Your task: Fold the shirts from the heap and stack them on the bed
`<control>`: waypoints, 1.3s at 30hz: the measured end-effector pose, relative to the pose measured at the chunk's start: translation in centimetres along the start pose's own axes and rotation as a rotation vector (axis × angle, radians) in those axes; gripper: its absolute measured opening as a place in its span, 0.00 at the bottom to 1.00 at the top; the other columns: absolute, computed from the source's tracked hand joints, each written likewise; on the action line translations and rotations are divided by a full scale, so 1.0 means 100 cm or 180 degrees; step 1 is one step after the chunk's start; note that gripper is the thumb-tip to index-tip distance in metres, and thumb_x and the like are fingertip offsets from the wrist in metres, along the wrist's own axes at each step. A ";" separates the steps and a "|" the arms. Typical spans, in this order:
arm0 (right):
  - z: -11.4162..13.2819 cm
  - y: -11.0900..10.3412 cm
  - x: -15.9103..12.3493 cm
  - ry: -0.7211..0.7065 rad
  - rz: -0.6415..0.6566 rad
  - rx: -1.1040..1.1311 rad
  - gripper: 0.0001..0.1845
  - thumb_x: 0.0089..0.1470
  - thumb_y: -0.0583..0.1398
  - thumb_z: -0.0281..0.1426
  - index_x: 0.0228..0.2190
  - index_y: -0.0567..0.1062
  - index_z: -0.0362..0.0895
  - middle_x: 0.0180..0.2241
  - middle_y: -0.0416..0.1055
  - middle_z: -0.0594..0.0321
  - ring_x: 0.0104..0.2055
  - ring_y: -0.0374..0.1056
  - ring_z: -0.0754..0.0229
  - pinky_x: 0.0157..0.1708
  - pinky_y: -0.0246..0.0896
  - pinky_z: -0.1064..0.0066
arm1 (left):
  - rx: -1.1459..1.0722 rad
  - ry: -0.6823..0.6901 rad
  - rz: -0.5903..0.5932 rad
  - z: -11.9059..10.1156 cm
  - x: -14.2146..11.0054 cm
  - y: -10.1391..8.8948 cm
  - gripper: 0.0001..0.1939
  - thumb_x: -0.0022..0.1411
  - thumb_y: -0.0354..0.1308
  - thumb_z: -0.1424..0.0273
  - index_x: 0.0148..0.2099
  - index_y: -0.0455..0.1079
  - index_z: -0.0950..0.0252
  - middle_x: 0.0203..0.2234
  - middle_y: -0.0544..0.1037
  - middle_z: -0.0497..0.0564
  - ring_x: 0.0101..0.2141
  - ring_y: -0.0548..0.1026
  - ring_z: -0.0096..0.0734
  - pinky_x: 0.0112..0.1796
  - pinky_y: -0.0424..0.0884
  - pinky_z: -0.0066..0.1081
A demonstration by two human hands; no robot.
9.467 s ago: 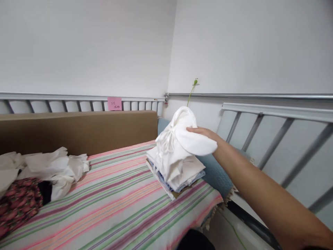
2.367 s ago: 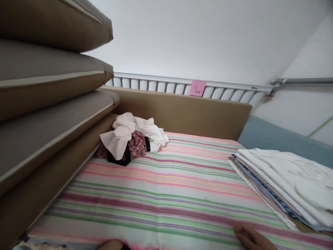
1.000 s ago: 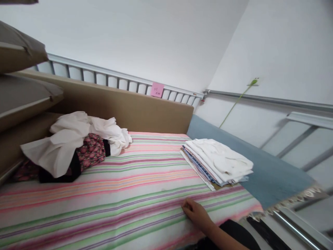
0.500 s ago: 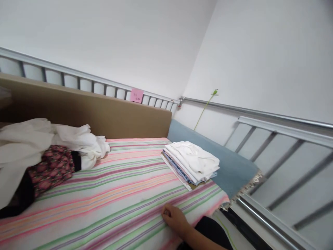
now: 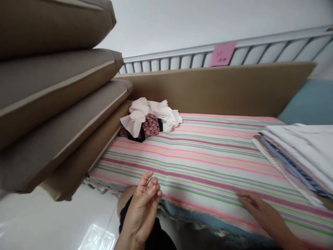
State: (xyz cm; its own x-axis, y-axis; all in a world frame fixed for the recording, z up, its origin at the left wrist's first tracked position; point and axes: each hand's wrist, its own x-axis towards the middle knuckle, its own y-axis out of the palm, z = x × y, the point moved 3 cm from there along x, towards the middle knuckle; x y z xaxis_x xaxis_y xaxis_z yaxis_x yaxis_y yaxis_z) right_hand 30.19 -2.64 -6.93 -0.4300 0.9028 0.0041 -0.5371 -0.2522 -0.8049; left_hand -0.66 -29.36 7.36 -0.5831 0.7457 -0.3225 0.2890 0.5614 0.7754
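My left hand point(image 5: 146, 201) is raised over the near edge of the striped bed cover point(image 5: 197, 166), palm turned up, fingers loosely curled and apart, holding nothing. On the right, my right hand point(image 5: 256, 205) rests low on or just over the cover, its fingers extended and nothing seen in them. A stack of folded clothes point(image 5: 304, 156), white on top with blue and checked layers below, lies to the right of that hand. Farther back at the left, a crumpled white garment point(image 5: 166, 113) lies with a dark floral garment point(image 5: 151, 125).
Several thick brown cushions point(image 5: 59, 100) are piled high at the left. A brown panel point(image 5: 221, 90) stands along the back, before a white railing point(image 5: 166, 63) bearing a pink note point(image 5: 223, 53). Shiny pale floor point(image 5: 78, 211) shows below the bed's near edge.
The view has swung left, bringing in the cushions and my left hand. The folded stack now sits at the right edge. My right hand's curled fingers have straightened.
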 end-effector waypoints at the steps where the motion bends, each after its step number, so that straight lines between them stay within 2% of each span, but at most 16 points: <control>1: 0.005 -0.002 -0.004 0.0062 0.0124 0.0103 0.24 0.44 0.53 0.51 0.32 0.75 0.47 0.25 0.74 0.62 0.27 0.68 0.56 0.27 0.60 0.69 | 0.0011 -0.0129 0.0048 0.013 -0.002 0.012 0.20 0.45 0.66 0.80 0.42 0.71 0.64 0.31 0.71 0.48 0.29 0.71 0.18 0.32 0.71 0.20; 4: 0.016 -0.004 -0.010 0.0135 0.0213 0.0398 0.23 0.45 0.52 0.49 0.33 0.73 0.46 0.22 0.70 0.64 0.26 0.65 0.58 0.27 0.58 0.69 | 0.0150 -0.0378 0.0055 0.040 -0.007 0.033 0.22 0.42 0.68 0.79 0.42 0.71 0.64 0.32 0.73 0.48 0.29 0.72 0.19 0.34 0.73 0.22; 7: 0.018 -0.003 -0.011 0.0089 0.0117 0.0628 0.21 0.46 0.53 0.48 0.34 0.72 0.45 0.21 0.66 0.66 0.25 0.62 0.60 0.26 0.57 0.70 | 0.0414 -0.0378 0.0035 0.052 -0.010 0.042 0.21 0.42 0.69 0.78 0.41 0.71 0.64 0.33 0.74 0.47 0.29 0.73 0.19 0.34 0.74 0.22; 14: 0.015 0.000 -0.014 0.0107 0.0114 0.0938 0.19 0.48 0.53 0.44 0.34 0.71 0.44 0.21 0.63 0.68 0.24 0.60 0.62 0.26 0.55 0.71 | 0.0961 -0.0241 0.0097 0.060 -0.010 0.052 0.22 0.39 0.70 0.76 0.39 0.70 0.65 0.30 0.75 0.47 0.27 0.75 0.23 0.32 0.75 0.24; 19: 0.015 0.000 -0.014 0.0063 0.0021 0.1073 0.17 0.47 0.54 0.44 0.33 0.71 0.46 0.20 0.63 0.68 0.24 0.59 0.62 0.25 0.55 0.71 | 0.1072 -0.0245 0.0141 0.061 -0.012 0.058 0.22 0.40 0.70 0.75 0.40 0.69 0.65 0.31 0.77 0.48 0.28 0.76 0.25 0.32 0.75 0.24; 27: 0.014 0.001 -0.014 0.0037 0.0015 0.1173 0.16 0.46 0.55 0.44 0.32 0.71 0.47 0.20 0.64 0.68 0.24 0.61 0.61 0.26 0.56 0.70 | 0.1143 -0.0271 0.0253 0.063 -0.015 0.059 0.21 0.44 0.68 0.74 0.42 0.68 0.64 0.34 0.77 0.50 0.31 0.77 0.28 0.35 0.75 0.26; 35: 0.016 -0.001 -0.014 0.0023 0.0027 0.1139 0.15 0.46 0.55 0.43 0.32 0.71 0.46 0.20 0.64 0.68 0.24 0.60 0.61 0.25 0.56 0.70 | 0.1319 -0.0148 0.0343 0.060 -0.017 0.062 0.20 0.43 0.69 0.73 0.41 0.68 0.64 0.35 0.77 0.50 0.31 0.76 0.26 0.36 0.73 0.27; 39: 0.012 0.002 -0.013 -0.0047 0.0019 0.1113 0.16 0.47 0.54 0.43 0.33 0.71 0.46 0.20 0.64 0.68 0.23 0.61 0.61 0.25 0.57 0.70 | 0.1713 0.0023 0.0551 0.073 -0.012 0.049 0.17 0.42 0.68 0.72 0.37 0.70 0.64 0.29 0.75 0.47 0.26 0.73 0.21 0.32 0.69 0.24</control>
State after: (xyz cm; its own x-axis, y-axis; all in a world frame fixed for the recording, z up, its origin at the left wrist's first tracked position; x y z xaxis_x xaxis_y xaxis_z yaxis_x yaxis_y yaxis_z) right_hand 29.80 -4.32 -6.45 -0.4429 0.8965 0.0106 -0.7495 -0.3638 -0.5531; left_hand 6.95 -24.85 7.62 -0.4974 0.8418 -0.2098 0.7263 0.5363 0.4299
